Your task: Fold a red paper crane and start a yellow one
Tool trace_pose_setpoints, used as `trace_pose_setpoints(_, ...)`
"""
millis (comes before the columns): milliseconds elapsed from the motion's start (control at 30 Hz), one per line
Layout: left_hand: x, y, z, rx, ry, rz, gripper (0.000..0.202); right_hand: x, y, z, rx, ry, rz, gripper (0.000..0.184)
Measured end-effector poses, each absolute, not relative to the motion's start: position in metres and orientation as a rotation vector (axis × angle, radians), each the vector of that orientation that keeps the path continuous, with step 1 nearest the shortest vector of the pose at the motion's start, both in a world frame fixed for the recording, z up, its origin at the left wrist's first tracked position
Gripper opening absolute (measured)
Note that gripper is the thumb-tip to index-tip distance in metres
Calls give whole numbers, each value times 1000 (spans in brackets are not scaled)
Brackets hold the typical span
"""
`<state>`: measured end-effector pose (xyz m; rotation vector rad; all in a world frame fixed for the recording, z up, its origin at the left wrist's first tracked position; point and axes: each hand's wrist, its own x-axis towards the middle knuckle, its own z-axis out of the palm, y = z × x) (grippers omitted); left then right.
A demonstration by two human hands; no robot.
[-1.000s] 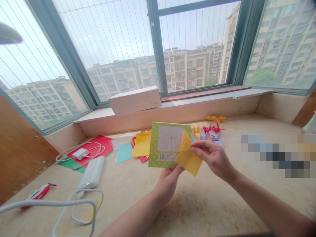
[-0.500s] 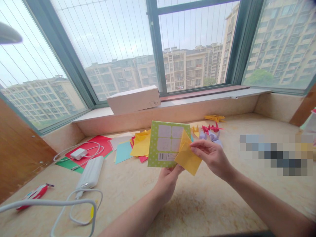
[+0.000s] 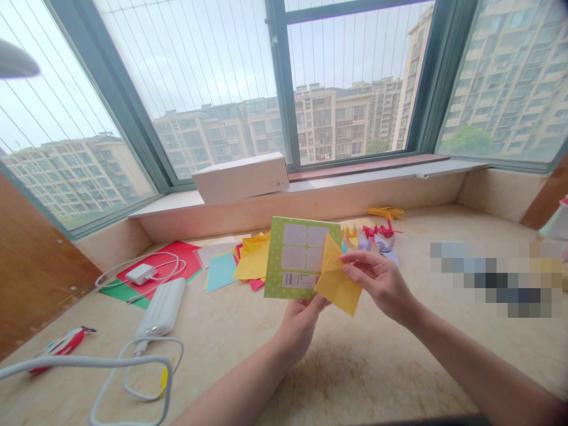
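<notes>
My left hand (image 3: pixel 299 331) is closed on the lower edge of a green, white-dotted card or booklet (image 3: pixel 274 260) with four pale panels and a barcode, held upright above the counter. A partly folded sheet of yellow origami paper (image 3: pixel 339 284) overlaps its right side, in front of it. Thumb and fingers of my right hand (image 3: pixel 377 278) pinch the yellow paper near its upper right edge. The left fingertips are hidden behind the card, and the left thumb lies close to the lower corner of the yellow paper.
Behind my right hand lie folded paper cranes: red (image 3: pixel 381 229), lilac (image 3: pixel 386 245) and yellow (image 3: pixel 385 212). Loose yellow sheets (image 3: pixel 252 260), a light blue sheet (image 3: pixel 220 273), a power bank (image 3: pixel 162 307) and white cables spread leftward. A white box (image 3: pixel 242 178) rests on the sill.
Both hands keep their grip. A fold in the yellow paper looks slightly more opened and flattened near the right fingertips. The camera view has shifted a little.
</notes>
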<state>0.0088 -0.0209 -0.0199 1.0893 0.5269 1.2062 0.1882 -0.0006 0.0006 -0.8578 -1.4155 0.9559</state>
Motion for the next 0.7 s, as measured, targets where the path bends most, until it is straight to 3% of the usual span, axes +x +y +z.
trace_pose_setpoints(433,8,-17,-24,1033,585,1306,41,189,0,4,-754,-1269,815,43)
trace_pose_setpoints(700,6,-13,-27,1005,652,1366,37,195,4,2,-736,-1179,584,13)
